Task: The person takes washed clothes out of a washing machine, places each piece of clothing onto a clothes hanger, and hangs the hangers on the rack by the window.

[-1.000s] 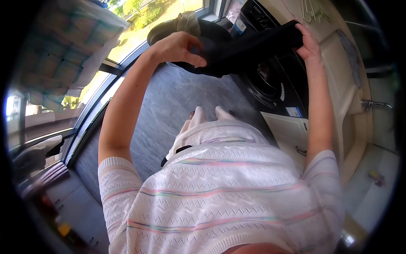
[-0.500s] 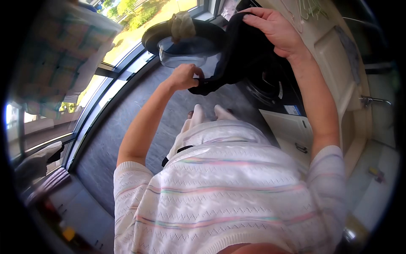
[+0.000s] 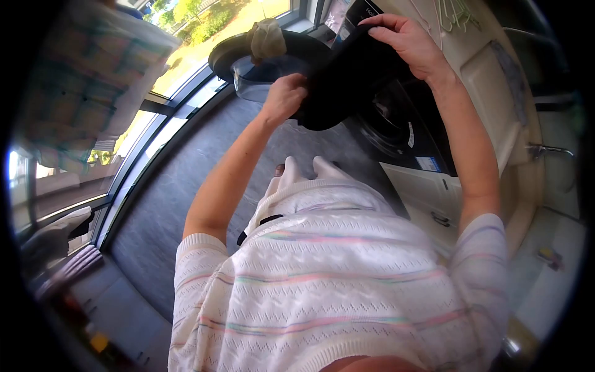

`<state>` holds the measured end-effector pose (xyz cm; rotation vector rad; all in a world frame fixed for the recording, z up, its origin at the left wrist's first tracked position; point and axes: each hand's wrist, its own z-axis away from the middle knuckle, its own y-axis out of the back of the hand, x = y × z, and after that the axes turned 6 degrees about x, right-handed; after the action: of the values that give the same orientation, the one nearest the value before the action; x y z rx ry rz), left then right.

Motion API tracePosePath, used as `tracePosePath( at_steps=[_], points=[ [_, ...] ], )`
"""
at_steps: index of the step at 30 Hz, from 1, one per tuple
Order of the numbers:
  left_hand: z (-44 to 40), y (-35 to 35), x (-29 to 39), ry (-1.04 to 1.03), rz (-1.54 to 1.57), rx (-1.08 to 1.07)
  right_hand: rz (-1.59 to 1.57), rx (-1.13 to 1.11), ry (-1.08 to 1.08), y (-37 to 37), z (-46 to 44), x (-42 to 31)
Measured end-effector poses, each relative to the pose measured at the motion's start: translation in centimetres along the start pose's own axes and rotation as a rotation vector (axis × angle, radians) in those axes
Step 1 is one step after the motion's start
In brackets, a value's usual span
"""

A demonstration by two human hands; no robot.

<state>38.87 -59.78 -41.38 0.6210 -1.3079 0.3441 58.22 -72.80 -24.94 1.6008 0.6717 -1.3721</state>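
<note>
A black cloth (image 3: 347, 80) hangs between my two hands at the upper middle. My left hand (image 3: 287, 96) is closed on its left edge. Fingers and thumb of my right hand (image 3: 403, 43) pinch its upper right corner. Behind the cloth stands a black front-loading machine (image 3: 396, 124) with a round door. Left of the cloth is a dark round thing with a clear basin (image 3: 254, 77) at it, and a beige cloth (image 3: 268, 40) lies on top.
Clothes (image 3: 80, 87) hang by the window at the left. A pale counter (image 3: 489, 80) with a sink and a tap (image 3: 548, 149) runs along the right, with hangers (image 3: 455, 15) at its far end. Grey floor (image 3: 186, 167) lies below.
Over the last second both hands have shifted, and my right hand has come inward. Since half a second ago my left hand has moved up and right, and the cloth's lower edge has risen.
</note>
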Motion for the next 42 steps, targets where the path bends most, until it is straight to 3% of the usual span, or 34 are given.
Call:
tracePosePath(
  at_steps=[3,7,9,11,12,13,18,21,22,25,27,29,31,33,35,38,39,42],
  points=[
    [0.9,5.2,5.1,0.097,0.212,0.058,0.175,-0.050,0.038,2.8,-0.5,2.8],
    [1.1,11.6,12.2,-0.013,0.385,0.173,0.661,0.007,0.108,3.8,-0.5,8.7],
    [0.6,14.5,14.8,-0.087,0.401,0.115,0.578,0.102,0.016,4.6,-0.9,12.3],
    [-0.3,17.7,15.9,-0.184,0.312,0.096,0.524,0.169,-0.139,4.4,-0.1,11.1],
    [0.2,17.5,16.9,-0.146,0.070,0.324,0.450,0.161,-0.253,4.7,0.0,10.2],
    [-0.5,18.5,16.6,-0.157,-0.065,0.356,0.375,0.154,-0.369,5.0,0.2,9.1],
    [-2.3,22.0,15.0,-0.090,-0.733,0.290,0.303,0.071,-0.227,5.5,0.0,3.1],
    [-2.5,21.6,14.4,-0.140,-0.813,0.311,0.174,-0.155,-0.093,6.6,-0.2,3.6],
    [-2.4,21.8,14.8,-0.039,-0.819,0.267,0.116,-0.224,-0.074,6.1,0.2,2.4],
    [-3.0,21.3,13.2,-0.103,-0.598,0.335,0.177,-0.313,-0.119,5.7,1.5,0.6],
    [-3.1,21.1,12.3,0.007,-0.167,0.373,0.051,-0.282,-0.188,5.4,2.1,1.1],
    [-3.5,20.1,10.8,0.056,0.305,0.414,-0.063,-0.426,-0.208,4.2,2.2,0.8],
    [-3.6,18.2,10.2,0.126,0.496,0.438,-0.138,-0.294,-0.223,2.9,3.1,1.4],
    [-5.2,17.7,6.2,0.063,0.681,0.438,-0.129,-0.150,-0.215,2.0,3.5,2.2],
    [-3.2,15.1,8.5,0.044,0.458,0.462,-0.132,0.105,-0.200,1.9,3.9,3.4],
    [-2.8,14.8,7.6,-0.161,-0.317,0.511,-0.093,0.485,-0.229,3.5,4.3,5.8],
    [-2.1,14.5,8.0,-0.177,-0.571,0.497,-0.074,0.527,-0.242,4.4,4.7,6.2],
    [-0.2,12.6,10.1,-0.265,-0.853,0.434,-0.023,0.531,-0.265,5.4,5.8,6.6]
  ],
)
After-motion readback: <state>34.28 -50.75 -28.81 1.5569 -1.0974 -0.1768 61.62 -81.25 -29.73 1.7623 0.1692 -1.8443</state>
